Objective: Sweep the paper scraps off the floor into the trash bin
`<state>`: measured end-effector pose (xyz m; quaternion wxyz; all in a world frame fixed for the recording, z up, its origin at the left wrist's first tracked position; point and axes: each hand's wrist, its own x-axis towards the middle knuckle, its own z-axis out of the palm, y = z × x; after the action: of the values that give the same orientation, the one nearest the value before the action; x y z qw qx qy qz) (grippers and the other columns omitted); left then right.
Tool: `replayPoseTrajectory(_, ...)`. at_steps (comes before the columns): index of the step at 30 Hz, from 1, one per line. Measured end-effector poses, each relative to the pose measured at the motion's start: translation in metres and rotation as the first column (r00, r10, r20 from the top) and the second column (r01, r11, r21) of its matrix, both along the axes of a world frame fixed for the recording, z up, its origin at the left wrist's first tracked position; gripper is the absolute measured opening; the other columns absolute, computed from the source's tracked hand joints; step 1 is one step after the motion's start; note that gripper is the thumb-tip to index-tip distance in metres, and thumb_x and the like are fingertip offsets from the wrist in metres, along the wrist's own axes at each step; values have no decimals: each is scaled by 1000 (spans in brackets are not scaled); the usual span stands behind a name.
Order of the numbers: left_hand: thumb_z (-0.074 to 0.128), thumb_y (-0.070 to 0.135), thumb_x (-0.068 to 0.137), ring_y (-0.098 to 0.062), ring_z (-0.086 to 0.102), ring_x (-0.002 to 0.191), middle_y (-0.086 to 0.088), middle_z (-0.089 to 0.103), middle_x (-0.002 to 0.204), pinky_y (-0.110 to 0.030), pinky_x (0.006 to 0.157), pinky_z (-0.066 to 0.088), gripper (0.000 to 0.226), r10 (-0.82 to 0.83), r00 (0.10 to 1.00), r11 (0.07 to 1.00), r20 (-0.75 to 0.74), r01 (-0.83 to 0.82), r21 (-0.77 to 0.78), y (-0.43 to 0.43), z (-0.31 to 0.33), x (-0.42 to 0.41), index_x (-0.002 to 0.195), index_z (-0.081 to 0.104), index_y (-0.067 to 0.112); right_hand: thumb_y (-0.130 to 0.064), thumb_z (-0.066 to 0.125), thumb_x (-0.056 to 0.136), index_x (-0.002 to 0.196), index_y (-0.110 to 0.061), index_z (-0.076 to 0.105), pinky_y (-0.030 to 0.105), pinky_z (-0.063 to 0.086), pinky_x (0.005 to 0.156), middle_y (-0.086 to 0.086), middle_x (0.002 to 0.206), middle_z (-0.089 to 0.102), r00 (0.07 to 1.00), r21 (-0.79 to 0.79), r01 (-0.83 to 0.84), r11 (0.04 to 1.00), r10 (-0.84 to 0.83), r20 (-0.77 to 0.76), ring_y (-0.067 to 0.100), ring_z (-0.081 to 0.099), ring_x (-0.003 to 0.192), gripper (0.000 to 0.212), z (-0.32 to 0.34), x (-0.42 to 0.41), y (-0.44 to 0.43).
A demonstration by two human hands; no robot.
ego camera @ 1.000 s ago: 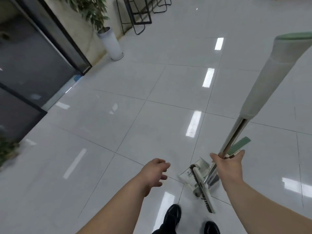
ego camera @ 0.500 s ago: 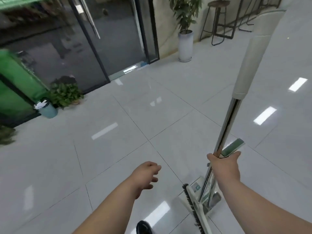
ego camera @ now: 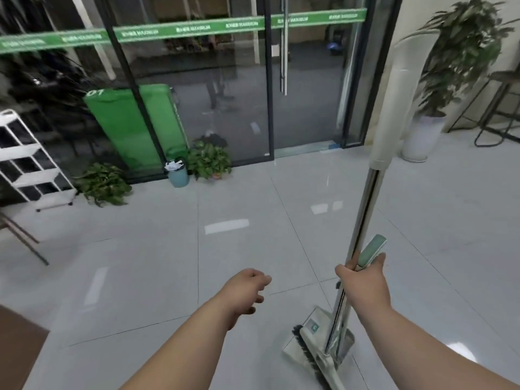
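Observation:
My right hand (ego camera: 363, 280) grips together the metal pole of a broom (ego camera: 365, 198) and the green handle of a dustpan (ego camera: 371, 250). The broom head and the white dustpan (ego camera: 318, 336) hang low by my right side, just above the tiles. My left hand (ego camera: 246, 291) is held out in front, loosely curled and holding nothing. A small blue-green trash bin (ego camera: 178, 175) with white paper in its top stands far ahead against the glass wall. I see no paper scraps on the floor.
Potted plants (ego camera: 209, 161) flank the bin along the glass doors (ego camera: 253, 94). A white shelf rack (ego camera: 25, 161) stands at far left, a tall plant in a white pot (ego camera: 422, 136) and black stools (ego camera: 498, 108) at right. Glossy grey tiles (ego camera: 239, 249) stretch ahead.
The view has swung left and up, bringing the glass doors, the plants and the trash bin into sight. Both hands keep the same pose, the right still holding broom and dustpan.

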<state>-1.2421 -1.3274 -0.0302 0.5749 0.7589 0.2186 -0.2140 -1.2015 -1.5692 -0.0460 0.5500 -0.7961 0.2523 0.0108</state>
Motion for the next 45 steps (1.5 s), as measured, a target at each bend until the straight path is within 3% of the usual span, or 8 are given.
replayPoseTrajectory(3,59,38,98,-20,67,109,-3,63,124,-36,89,54,24,70,997,997,23,-69,-14,54,5,16,117,62,23,-20,68,78,116,-31,22,37,49,65,-4,69,62,999,-22,-27,999,27,19,24,67,70,60,9,38,53)
replayPoseTrajectory(11,59,39,100,-19,69,108,-1,64,123,-41,94,55,31,263,964,964,49,-260,-63,182,7,65,126,59,23,-20,71,74,113,-26,37,49,55,74,-4,75,58,989,77,-111,991,103,104,25,60,63,52,19,145,187)
replayPoseTrajectory(16,60,38,100,-21,70,107,-2,64,123,-44,97,54,23,373,926,927,51,-370,-70,259,4,121,118,62,23,-23,69,70,117,-36,23,43,54,66,-19,57,60,975,123,-212,970,201,89,20,58,54,67,9,223,284)
replayPoseTrajectory(24,59,38,101,-21,70,108,-2,64,124,-44,97,55,23,526,850,851,42,-524,-42,401,7,244,117,63,22,-28,69,71,155,-34,1,44,58,75,-2,78,66,936,144,-341,929,349,-36,29,66,67,108,-12,364,452)
replayPoseTrajectory(33,60,37,100,-22,71,108,-4,66,123,-44,97,55,22,619,785,786,36,-618,-18,537,29,350,115,65,21,-29,70,78,156,-35,-21,41,56,78,0,87,66,879,117,-462,879,471,-74,26,65,74,120,9,479,609)
replayPoseTrajectory(38,60,37,100,-22,71,107,-3,66,122,-42,94,56,22,640,767,768,46,-639,-35,619,21,410,115,65,22,-33,69,71,154,-50,-6,42,56,79,-1,80,70,862,159,-493,855,505,-41,29,65,72,113,-2,544,698)
replayPoseTrajectory(40,61,37,100,-22,71,106,-3,66,122,-43,94,56,23,639,768,770,47,-637,-45,659,12,434,116,65,22,-35,68,67,151,-49,23,37,52,72,-3,73,70,858,172,-496,851,510,-52,24,61,65,96,-13,572,738)
replayPoseTrajectory(45,60,35,100,-21,71,105,-3,67,121,-42,93,57,20,624,779,782,63,-622,-42,779,-1,504,115,64,22,-44,64,51,99,-34,55,32,45,60,1,67,73,869,167,-482,860,494,-39,19,61,51,50,-36,646,853)
